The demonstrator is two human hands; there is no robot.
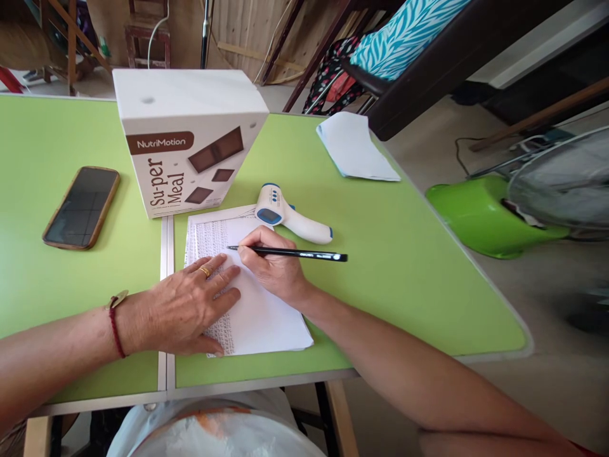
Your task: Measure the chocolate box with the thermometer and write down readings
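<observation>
My right hand [276,263] grips a black pen [304,254], its tip at the paper near the end of the written columns. Under both hands lies a small stack of white paper [271,324], its left part covered with rows of small handwriting. My left hand [188,308] rests flat on the written side, fingers spread, with a ring and a red cord bracelet [115,327] at the wrist. Just beyond the paper's top edge, a white and blue infrared thermometer [297,219] lies on its side. The pen's tip is small, and its exact contact cannot be made out.
A white NutriMotion box [190,143] stands behind the paper. A phone [82,208] lies to the left. Folded white sheets [356,146] rest at the far right of the green table [404,285]. On the floor beyond the table's right edge stands a green bin [476,216].
</observation>
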